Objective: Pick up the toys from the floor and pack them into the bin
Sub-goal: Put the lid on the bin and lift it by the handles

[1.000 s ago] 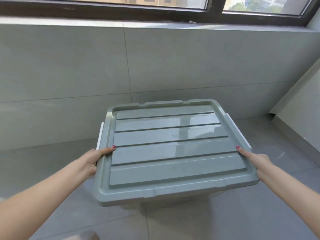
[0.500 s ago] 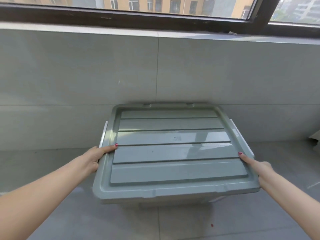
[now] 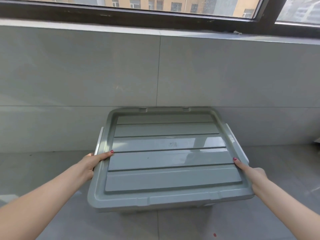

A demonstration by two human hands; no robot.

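While the grey, rigid plastic lidded bin (image 3: pixel 170 161) sat near the tiled wall (image 3: pixel 155 71), the left hand (image 3: pixel 91 163) and right hand (image 3: pixel 251 174) gripped its smooth, probably slippery lid rim at opposite sides, thumbs on top.
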